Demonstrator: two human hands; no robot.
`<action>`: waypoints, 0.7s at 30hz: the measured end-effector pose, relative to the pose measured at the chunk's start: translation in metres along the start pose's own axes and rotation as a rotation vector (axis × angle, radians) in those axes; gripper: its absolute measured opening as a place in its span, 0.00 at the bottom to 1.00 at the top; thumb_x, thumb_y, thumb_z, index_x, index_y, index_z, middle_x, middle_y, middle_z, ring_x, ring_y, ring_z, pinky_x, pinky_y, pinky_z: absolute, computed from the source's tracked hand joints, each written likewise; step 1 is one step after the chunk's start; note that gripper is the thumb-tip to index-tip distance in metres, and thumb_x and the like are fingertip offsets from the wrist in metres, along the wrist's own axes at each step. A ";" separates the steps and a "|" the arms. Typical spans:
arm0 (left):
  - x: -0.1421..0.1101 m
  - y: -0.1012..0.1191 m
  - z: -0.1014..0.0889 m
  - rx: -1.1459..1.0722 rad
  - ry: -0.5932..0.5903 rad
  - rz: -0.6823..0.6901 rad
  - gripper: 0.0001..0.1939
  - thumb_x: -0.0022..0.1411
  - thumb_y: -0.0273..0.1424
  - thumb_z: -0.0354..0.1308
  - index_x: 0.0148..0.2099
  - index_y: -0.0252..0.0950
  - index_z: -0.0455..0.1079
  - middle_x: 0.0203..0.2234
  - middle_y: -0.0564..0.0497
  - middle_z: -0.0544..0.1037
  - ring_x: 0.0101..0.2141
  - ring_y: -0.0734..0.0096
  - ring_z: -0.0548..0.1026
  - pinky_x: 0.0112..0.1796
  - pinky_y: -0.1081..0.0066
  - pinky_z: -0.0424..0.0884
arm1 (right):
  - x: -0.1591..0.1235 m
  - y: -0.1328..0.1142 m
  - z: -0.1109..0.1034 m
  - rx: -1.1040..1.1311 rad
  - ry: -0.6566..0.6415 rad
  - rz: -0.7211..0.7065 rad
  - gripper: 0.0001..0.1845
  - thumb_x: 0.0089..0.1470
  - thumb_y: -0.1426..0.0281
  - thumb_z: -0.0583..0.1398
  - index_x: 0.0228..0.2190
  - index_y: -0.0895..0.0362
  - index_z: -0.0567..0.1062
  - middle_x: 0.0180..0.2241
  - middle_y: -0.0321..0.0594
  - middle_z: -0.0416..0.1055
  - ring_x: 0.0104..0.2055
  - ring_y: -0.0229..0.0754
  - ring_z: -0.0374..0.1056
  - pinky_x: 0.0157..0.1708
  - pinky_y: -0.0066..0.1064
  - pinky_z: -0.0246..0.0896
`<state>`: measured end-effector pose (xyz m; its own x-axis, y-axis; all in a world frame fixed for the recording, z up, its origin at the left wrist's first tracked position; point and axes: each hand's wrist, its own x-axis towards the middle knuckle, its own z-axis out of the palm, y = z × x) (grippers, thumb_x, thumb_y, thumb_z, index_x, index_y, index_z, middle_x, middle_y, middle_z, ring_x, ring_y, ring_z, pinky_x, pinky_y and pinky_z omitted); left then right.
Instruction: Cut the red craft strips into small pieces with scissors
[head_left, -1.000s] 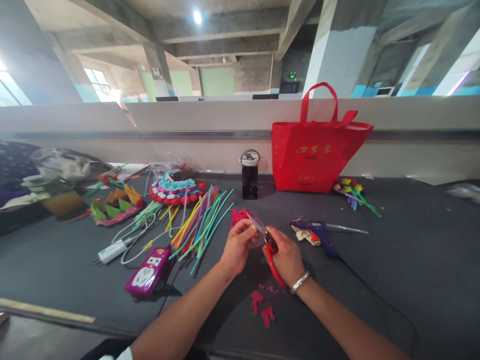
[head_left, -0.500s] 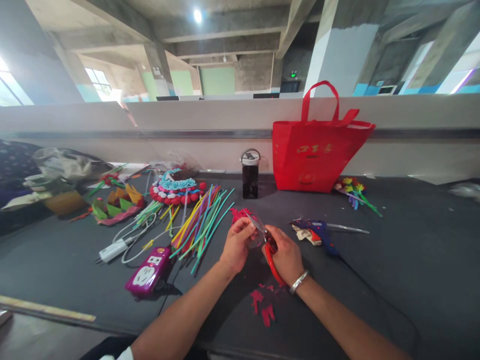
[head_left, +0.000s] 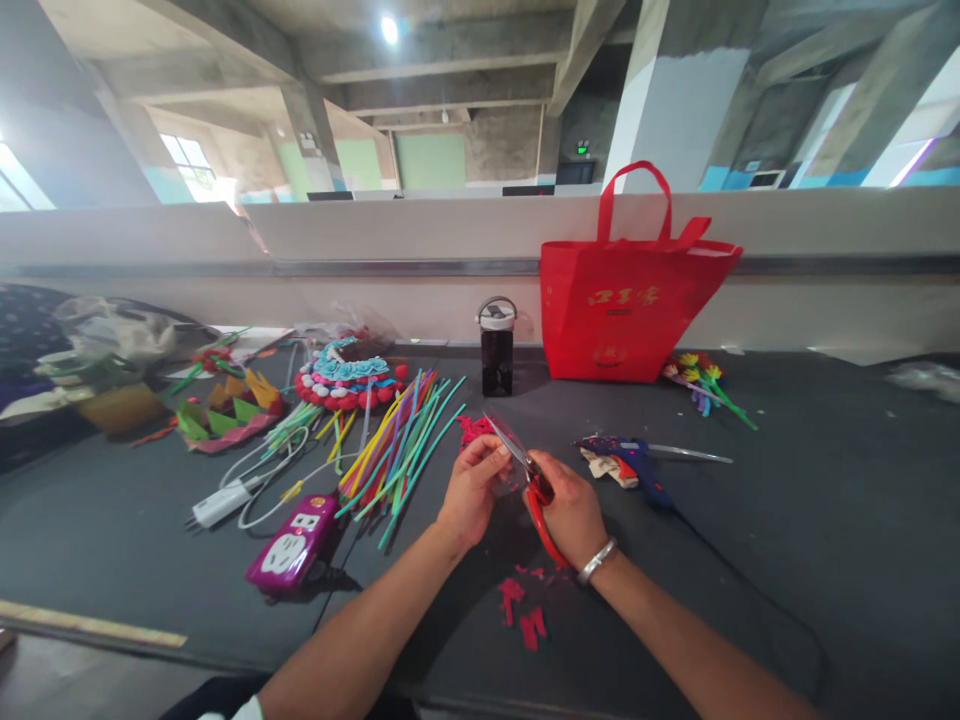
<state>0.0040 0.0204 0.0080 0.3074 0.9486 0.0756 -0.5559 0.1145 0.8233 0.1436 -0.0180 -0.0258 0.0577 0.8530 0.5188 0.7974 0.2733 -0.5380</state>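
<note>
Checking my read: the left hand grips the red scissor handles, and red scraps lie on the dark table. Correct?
One thing is off: the head view shows the right hand gripping the red scissor handles, not the left hand. Red scraps do lie on the dark table.

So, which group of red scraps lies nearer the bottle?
The heap just beyond the left hand; the other group, loosely scattered, lies nearer the front edge of the tabletop.

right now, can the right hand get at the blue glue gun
Probably yes: the glue gun lies to the right of the right hand, the way apparently free. The hand holds red-handled scissors, though, so it would likely need to put those down first.
</note>
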 end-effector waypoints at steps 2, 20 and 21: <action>0.000 0.000 0.000 -0.005 0.003 0.005 0.10 0.51 0.33 0.67 0.30 0.35 0.70 0.22 0.55 0.69 0.24 0.78 0.64 0.30 0.74 0.60 | 0.000 -0.002 -0.001 -0.018 -0.005 0.002 0.23 0.48 0.77 0.57 0.48 0.54 0.70 0.42 0.41 0.75 0.41 0.44 0.72 0.42 0.33 0.67; 0.002 0.000 -0.002 0.002 0.012 0.031 0.09 0.50 0.31 0.67 0.30 0.35 0.71 0.23 0.55 0.70 0.25 0.78 0.64 0.30 0.74 0.60 | 0.000 0.001 0.000 0.009 0.005 -0.024 0.24 0.47 0.78 0.56 0.47 0.53 0.71 0.40 0.40 0.76 0.41 0.43 0.73 0.42 0.32 0.67; 0.002 0.000 -0.002 0.000 0.006 0.034 0.08 0.50 0.31 0.67 0.31 0.35 0.71 0.23 0.55 0.69 0.25 0.78 0.64 0.30 0.74 0.60 | 0.000 0.000 0.001 0.018 0.011 -0.028 0.24 0.47 0.79 0.56 0.47 0.54 0.71 0.41 0.41 0.76 0.41 0.43 0.73 0.42 0.32 0.67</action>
<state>0.0029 0.0225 0.0071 0.2841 0.9535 0.1002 -0.5656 0.0823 0.8206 0.1434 -0.0177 -0.0268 0.0418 0.8400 0.5409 0.7876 0.3054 -0.5351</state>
